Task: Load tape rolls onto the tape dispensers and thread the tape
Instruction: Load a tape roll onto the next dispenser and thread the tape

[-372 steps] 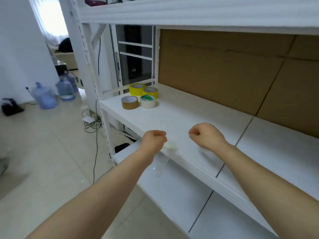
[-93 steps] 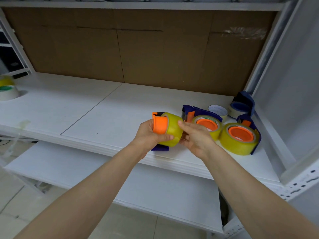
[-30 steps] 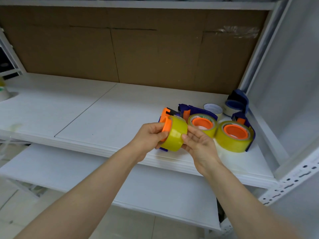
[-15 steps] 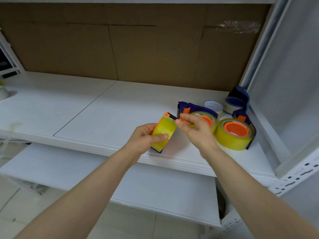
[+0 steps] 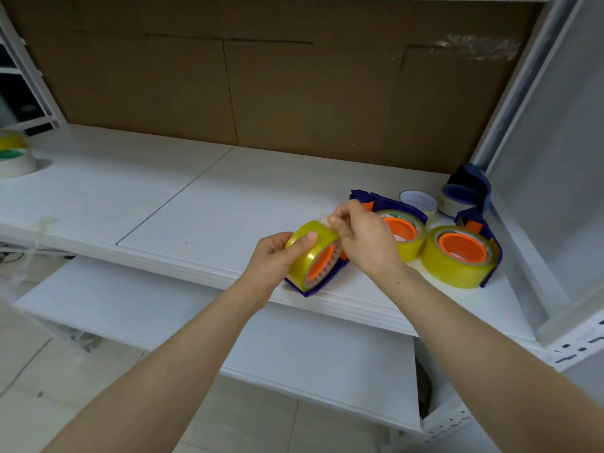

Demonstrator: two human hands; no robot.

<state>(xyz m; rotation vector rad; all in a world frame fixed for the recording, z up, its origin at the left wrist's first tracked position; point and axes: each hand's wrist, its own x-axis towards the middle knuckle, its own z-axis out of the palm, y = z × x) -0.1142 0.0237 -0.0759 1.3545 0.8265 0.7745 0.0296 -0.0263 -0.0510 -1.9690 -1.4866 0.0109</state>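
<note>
My left hand (image 5: 274, 256) grips a yellowish clear tape roll (image 5: 310, 253) with an orange core, seated in a dark blue dispenser (image 5: 318, 286) that is tilted on the shelf's front edge. My right hand (image 5: 366, 238) pinches at the top of this roll, fingertips closed on the tape's loose end. Two more blue dispensers holding yellow rolls with orange hubs lie to the right, one (image 5: 403, 232) partly behind my right hand, the other (image 5: 461, 255) further right.
The white shelf board (image 5: 196, 204) has a cardboard back. A small white roll (image 5: 418, 202) and a blue dispenser with tape (image 5: 464, 194) sit in the back right corner by the upright. Spare rolls (image 5: 13, 155) stand at the far left. A lower shelf lies beneath.
The dispenser has turned so its orange hub faces me and its base rests on the shelf edge. My right hand has shifted from the dispenser's front to the top of the roll.
</note>
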